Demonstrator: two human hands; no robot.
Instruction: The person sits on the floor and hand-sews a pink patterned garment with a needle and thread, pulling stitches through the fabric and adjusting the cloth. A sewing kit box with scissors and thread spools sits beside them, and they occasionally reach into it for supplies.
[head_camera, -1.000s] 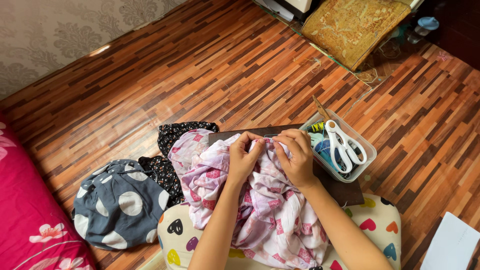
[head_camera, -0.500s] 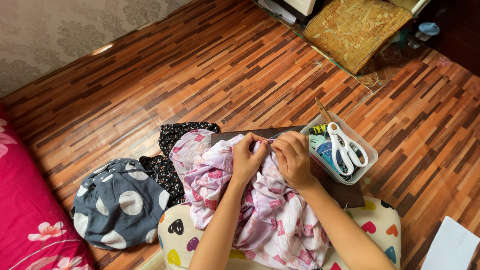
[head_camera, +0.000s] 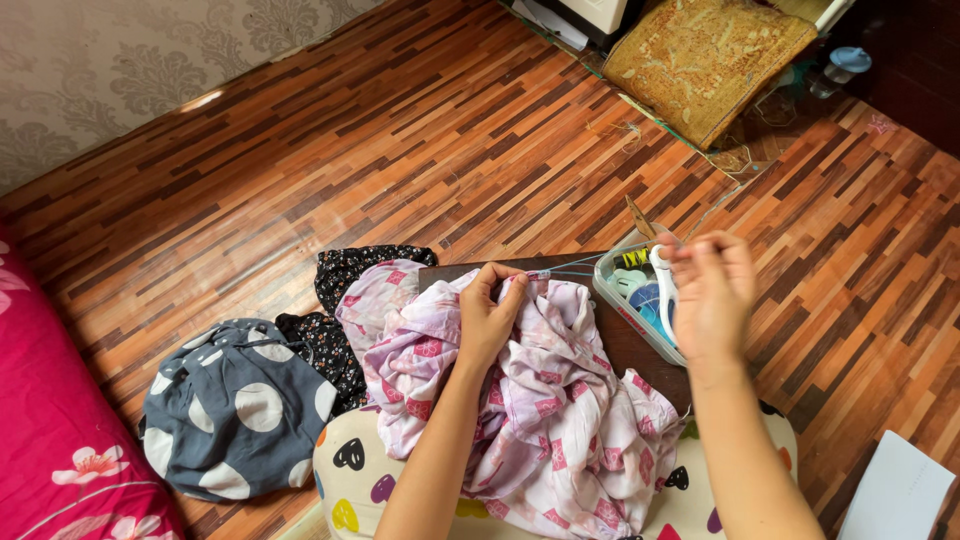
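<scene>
- Striped wooden floor (head_camera: 400, 130), one pink flowered bed (head_camera: 50, 430) at left.
- One pink-and-white garment (head_camera: 540, 400) lies on a heart-print cushion (head_camera: 350, 470).
- Left hand (head_camera: 487, 315) pinches its top edge.
- Right hand (head_camera: 712, 290) is closed on a thread (head_camera: 580, 268) pulled taut from the garment, above one plastic box (head_camera: 625, 300) holding one pair of scissors (head_camera: 664, 285).
- Two more garments at left: one spotted (head_camera: 235, 410), one dark floral (head_camera: 345, 300).
</scene>
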